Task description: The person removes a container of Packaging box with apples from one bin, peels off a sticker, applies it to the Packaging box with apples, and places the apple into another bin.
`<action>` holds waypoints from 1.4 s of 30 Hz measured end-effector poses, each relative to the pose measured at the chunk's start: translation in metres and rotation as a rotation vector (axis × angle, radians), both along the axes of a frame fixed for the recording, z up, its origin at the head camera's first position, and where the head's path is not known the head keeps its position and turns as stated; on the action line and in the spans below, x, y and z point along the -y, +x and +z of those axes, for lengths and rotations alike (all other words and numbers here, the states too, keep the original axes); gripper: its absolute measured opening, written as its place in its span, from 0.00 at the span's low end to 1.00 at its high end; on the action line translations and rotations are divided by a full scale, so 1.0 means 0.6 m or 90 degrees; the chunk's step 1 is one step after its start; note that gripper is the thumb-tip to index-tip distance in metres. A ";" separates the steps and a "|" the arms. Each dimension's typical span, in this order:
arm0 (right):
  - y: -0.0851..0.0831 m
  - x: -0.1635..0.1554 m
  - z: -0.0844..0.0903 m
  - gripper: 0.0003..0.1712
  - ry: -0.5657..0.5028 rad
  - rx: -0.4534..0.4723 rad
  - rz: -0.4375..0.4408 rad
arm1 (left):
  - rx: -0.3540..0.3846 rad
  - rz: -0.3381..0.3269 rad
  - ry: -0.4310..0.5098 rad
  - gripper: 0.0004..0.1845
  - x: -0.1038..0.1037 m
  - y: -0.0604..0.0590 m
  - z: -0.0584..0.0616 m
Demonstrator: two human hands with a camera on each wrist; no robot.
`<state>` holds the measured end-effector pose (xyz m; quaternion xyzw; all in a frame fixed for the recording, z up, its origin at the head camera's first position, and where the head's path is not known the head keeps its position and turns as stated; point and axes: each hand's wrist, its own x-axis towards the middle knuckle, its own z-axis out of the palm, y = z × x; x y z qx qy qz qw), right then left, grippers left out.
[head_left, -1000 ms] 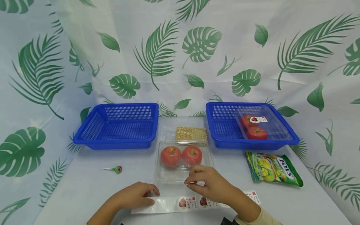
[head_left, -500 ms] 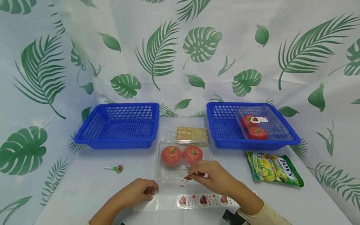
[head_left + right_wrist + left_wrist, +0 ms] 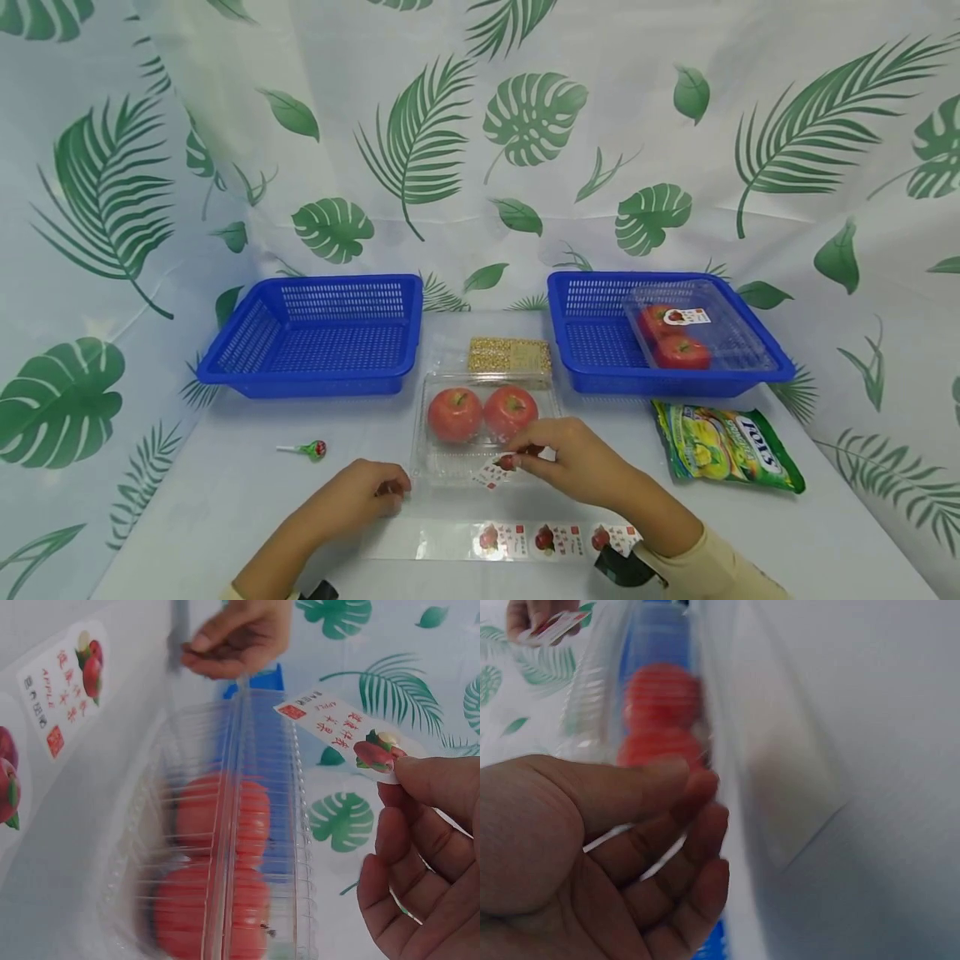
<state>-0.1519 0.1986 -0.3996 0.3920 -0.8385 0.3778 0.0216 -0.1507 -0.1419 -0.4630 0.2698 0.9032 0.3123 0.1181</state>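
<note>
Between thumb and fingers, my right hand (image 3: 573, 462) pinches an apple sticker (image 3: 341, 731) by its fruit-printed end, over the front edge of a clear plastic clamshell box (image 3: 442, 467). Two red apples (image 3: 455, 415) sit side by side inside that box, its lid down over them. My left hand (image 3: 352, 500) is near the box's front left corner, fingers loosely bent and holding nothing; the left wrist view also has this hand (image 3: 630, 847) with nothing in its grasp. In front of both hands lies a sticker strip (image 3: 450, 542) with several apple labels on its right part.
A blue basket (image 3: 307, 385) stands at back left. Another blue basket (image 3: 600, 385) at back right holds a labelled clamshell of apples (image 3: 682, 352). Between them lies a packet of yellow kernels (image 3: 495, 354). A lollipop (image 3: 311, 451) is at left, a green Fox's candy bag (image 3: 727, 448) at right.
My right hand has lifted the sticker off the strip and raised it toward the box. My left hand has let go of the strip and moved slightly up and left.
</note>
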 end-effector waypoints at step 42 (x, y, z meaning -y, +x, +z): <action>-0.088 0.013 0.011 0.13 0.010 0.042 -0.076 | -0.387 -0.040 0.032 0.11 -0.131 -0.022 0.052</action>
